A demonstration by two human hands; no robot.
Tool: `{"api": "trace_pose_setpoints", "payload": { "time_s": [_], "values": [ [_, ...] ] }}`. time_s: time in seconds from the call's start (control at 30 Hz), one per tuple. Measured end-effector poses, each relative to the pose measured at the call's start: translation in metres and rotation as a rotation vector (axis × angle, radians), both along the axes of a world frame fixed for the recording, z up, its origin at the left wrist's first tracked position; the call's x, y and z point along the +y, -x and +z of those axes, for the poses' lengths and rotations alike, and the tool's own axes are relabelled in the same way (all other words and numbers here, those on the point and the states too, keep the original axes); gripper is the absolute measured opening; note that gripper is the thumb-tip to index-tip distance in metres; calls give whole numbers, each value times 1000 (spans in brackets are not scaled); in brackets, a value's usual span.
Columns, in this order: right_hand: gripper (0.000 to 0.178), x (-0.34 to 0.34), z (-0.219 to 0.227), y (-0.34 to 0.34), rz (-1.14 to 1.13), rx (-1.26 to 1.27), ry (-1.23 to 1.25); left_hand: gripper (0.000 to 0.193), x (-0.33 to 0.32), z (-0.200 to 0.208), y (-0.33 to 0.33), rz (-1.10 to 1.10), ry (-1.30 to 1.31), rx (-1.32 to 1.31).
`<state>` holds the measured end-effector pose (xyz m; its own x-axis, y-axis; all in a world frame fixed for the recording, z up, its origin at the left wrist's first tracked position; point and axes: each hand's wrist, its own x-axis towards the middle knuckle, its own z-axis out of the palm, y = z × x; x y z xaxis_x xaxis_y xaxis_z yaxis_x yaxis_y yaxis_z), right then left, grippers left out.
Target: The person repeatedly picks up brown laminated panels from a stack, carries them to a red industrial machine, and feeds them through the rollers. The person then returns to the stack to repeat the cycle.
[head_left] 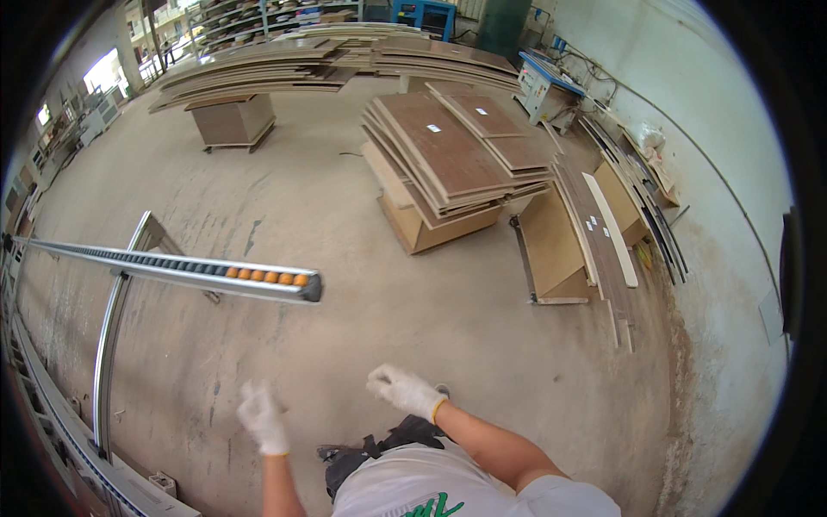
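Observation:
My left hand [263,420], in a white work glove, is raised over the bare floor below the end of a roller rail. Motion blurs its fingers, so whether they are open or closed does not show. My right hand [408,393], gloved the same way with a yellow cuff, hangs in front of my body with its fingers curled in, and nothing shows in it. Neither hand touches anything. Nearest to them is the metal roller rail [189,270], with black rollers and several orange ones toward its end.
Brown panels [448,142] lie stacked on a wooden box base at centre right. Long strips [594,215] rest on another box beside the wall. Further panel stacks [258,73] stand at the back, near a blue-and-white machine [549,86]. A conveyor frame [108,362] runs along the left.

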<state>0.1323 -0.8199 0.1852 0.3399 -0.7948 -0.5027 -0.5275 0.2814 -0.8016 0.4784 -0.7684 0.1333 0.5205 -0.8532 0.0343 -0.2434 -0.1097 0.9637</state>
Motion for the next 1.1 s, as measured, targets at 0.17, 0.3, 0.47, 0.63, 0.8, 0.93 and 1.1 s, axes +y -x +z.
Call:
{"api": "trace_pose_setpoints", "payload": {
  "time_s": [0.17,0.3,0.47,0.63,0.8,0.93,1.1],
  "values": [
    [45,-14,-11,164,10,154,113,37,-130,51,307,-528,-8,-45],
    [48,-35,-16,294,-238,221,74,57,-208,66,422,-751,-283,-74],
    [38,-81,-37,434,-684,192,138,60,-344,35,510,-878,-210,-79],
    [37,-126,-80,513,-1141,129,135,63,-583,-20,614,-883,-292,49],
    [40,-203,-91,545,-1132,407,-173,72,-843,-59,725,-671,-430,129],
    [43,-280,-56,562,-885,575,-120,75,-974,-84,790,-538,-492,130],
    [42,-382,-15,588,-792,684,-144,85,-1046,-89,838,-472,-664,203]
  ]
}}
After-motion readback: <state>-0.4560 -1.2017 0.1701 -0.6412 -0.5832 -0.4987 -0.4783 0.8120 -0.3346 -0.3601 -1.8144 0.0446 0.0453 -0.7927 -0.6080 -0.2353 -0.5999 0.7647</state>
